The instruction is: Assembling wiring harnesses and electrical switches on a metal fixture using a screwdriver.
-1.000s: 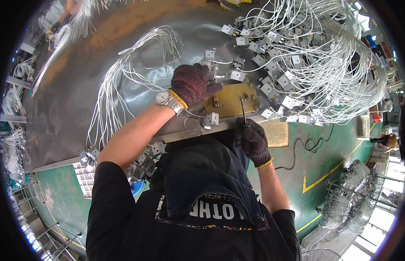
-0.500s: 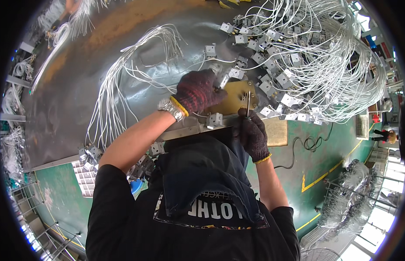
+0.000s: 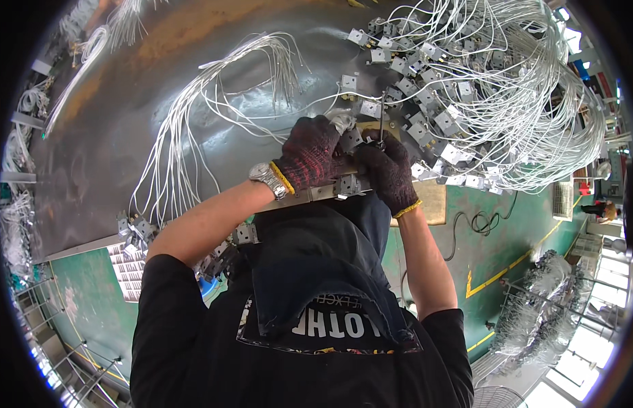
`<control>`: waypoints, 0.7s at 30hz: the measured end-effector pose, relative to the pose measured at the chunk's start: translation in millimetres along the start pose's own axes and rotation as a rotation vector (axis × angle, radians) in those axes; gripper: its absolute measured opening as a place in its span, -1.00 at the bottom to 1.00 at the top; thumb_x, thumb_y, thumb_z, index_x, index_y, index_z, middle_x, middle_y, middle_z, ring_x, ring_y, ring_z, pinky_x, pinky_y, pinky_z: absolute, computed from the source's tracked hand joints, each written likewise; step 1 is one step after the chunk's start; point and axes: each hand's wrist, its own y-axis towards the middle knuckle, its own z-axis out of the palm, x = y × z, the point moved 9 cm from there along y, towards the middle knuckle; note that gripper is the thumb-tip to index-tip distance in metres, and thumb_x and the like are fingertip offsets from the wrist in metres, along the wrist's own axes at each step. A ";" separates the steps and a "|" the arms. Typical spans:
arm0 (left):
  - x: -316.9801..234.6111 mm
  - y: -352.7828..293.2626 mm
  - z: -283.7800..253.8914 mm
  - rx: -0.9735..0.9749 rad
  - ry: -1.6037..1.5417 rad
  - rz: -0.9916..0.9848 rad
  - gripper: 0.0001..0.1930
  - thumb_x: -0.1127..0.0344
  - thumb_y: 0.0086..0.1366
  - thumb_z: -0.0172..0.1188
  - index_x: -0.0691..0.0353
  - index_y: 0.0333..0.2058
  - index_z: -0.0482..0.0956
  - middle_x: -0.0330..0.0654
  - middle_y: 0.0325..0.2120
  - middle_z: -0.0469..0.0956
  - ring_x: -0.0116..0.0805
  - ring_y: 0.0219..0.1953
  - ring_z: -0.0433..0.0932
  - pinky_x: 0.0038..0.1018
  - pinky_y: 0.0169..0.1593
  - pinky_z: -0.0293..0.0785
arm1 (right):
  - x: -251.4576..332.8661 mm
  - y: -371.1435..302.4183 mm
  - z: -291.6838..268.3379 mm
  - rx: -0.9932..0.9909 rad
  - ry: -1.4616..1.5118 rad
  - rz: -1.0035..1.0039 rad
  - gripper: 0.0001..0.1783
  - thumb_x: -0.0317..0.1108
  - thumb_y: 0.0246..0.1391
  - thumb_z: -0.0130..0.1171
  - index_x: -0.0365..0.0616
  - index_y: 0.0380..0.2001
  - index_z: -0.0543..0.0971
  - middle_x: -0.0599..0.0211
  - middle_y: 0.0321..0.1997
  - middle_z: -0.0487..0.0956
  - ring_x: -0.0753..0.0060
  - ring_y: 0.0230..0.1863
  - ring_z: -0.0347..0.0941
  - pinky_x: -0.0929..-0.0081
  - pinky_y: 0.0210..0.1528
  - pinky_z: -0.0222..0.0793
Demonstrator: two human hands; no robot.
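Observation:
My left hand [image 3: 308, 155], in a dark red and black knit glove, closes around a small grey metal bracket piece [image 3: 352, 140] at the table's near edge. Right beside it, my right hand [image 3: 390, 166], in a dark glove, grips a tool with a thin metal shaft [image 3: 382, 115] pointing away from me; its handle is hidden in the fingers. The hands nearly touch over a brass-coloured plate [image 3: 378, 126], mostly covered by them. Another metal bracket [image 3: 347, 185] sits at the edge just below the hands. Two more brackets [image 3: 348, 83] with white wires lie beyond them.
A large heap of white wires [image 3: 520, 115] with metal brackets covers the table's right side. A bundle of white wires [image 3: 184, 129] lies on the grey metal tabletop [image 3: 112, 170] to the left. A black cable [image 3: 483, 221] coils on the green floor at right.
My right hand has moved up and left, bringing the tool to the bracket in my left hand. The left hand stays nearly in place; the bracket is now held lower, between both hands.

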 end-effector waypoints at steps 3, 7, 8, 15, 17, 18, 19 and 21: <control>3.1 -0.5 3.5 0.017 0.047 -0.017 -0.10 -0.33 -0.09 0.46 0.19 0.12 0.51 0.03 -0.28 0.64 0.02 -0.24 0.63 -0.12 -0.10 0.51 | -0.1 -5.1 1.8 -0.125 0.136 0.270 -0.64 -0.51 0.12 0.23 -0.24 0.01 0.55 0.31 -0.45 0.59 0.54 -0.47 0.51 0.54 -0.44 0.42; 6.5 0.3 5.6 -0.015 0.030 -0.013 -0.16 -0.27 -0.11 0.48 0.20 0.06 0.54 0.03 -0.29 0.64 0.02 -0.24 0.63 -0.14 -0.13 0.52 | 5.6 -1.7 7.6 -0.068 0.014 0.232 -0.72 -0.49 0.14 0.25 -0.25 -0.07 0.55 0.32 -0.52 0.57 0.56 -0.55 0.47 0.53 -0.51 0.38; 8.5 1.3 6.1 -0.015 0.029 -0.015 -0.16 -0.27 -0.11 0.48 0.20 0.06 0.54 0.03 -0.29 0.64 0.02 -0.24 0.63 -0.14 -0.13 0.52 | 10.4 -0.6 10.0 -0.064 -0.042 0.191 -0.76 -0.45 0.14 0.27 -0.25 -0.12 0.55 0.33 -0.56 0.56 0.56 -0.59 0.45 0.54 -0.54 0.35; 14.6 -4.1 19.6 -0.079 0.186 0.053 -0.39 -0.14 -0.10 0.46 0.17 -0.15 0.63 -0.05 -0.35 0.65 -0.06 -0.20 0.64 -0.13 -0.09 0.51 | 23.4 -3.3 33.2 0.032 -0.413 0.011 -0.82 -0.43 0.16 0.28 -0.20 -0.16 0.60 0.28 -0.36 0.65 0.48 -0.40 0.57 0.43 -0.31 0.51; 9.4 -1.7 20.7 -0.040 0.266 0.068 -0.41 -0.11 -0.11 0.47 0.16 -0.16 0.64 -0.06 -0.36 0.66 -0.07 -0.18 0.64 -0.14 -0.08 0.51 | 40.4 -7.3 42.3 0.041 -0.568 -0.241 -0.80 -0.44 0.22 0.27 -0.19 -0.09 0.62 0.38 -0.38 0.62 0.63 -0.42 0.53 0.54 -0.38 0.47; 8.6 2.3 21.5 0.077 0.261 0.027 -0.41 -0.10 -0.10 0.47 0.15 -0.15 0.64 -0.06 -0.36 0.66 -0.06 -0.17 0.63 -0.15 -0.07 0.51 | 42.7 -8.7 42.1 0.041 -0.568 -0.241 -0.80 -0.44 0.22 0.27 -0.19 -0.09 0.62 0.38 -0.38 0.62 0.63 -0.42 0.53 0.54 -0.38 0.47; 9.7 3.5 23.7 0.193 0.255 -0.015 -0.41 -0.10 -0.09 0.47 0.15 -0.13 0.64 -0.06 -0.35 0.66 -0.06 -0.16 0.63 -0.16 -0.06 0.51 | 41.0 -9.9 39.5 0.059 -0.504 -0.150 -0.79 -0.44 0.22 0.27 -0.18 -0.08 0.63 0.39 -0.32 0.63 0.64 -0.39 0.54 0.54 -0.33 0.48; 2.3 4.0 11.0 0.155 0.129 0.062 -0.41 -0.12 -0.07 0.46 0.14 -0.13 0.64 -0.05 -0.34 0.65 -0.05 -0.17 0.62 -0.16 -0.06 0.51 | 41.9 -12.8 35.1 0.078 -0.441 -0.061 -0.78 -0.45 0.22 0.27 -0.18 -0.07 0.64 0.39 -0.27 0.65 0.64 -0.35 0.55 0.54 -0.29 0.50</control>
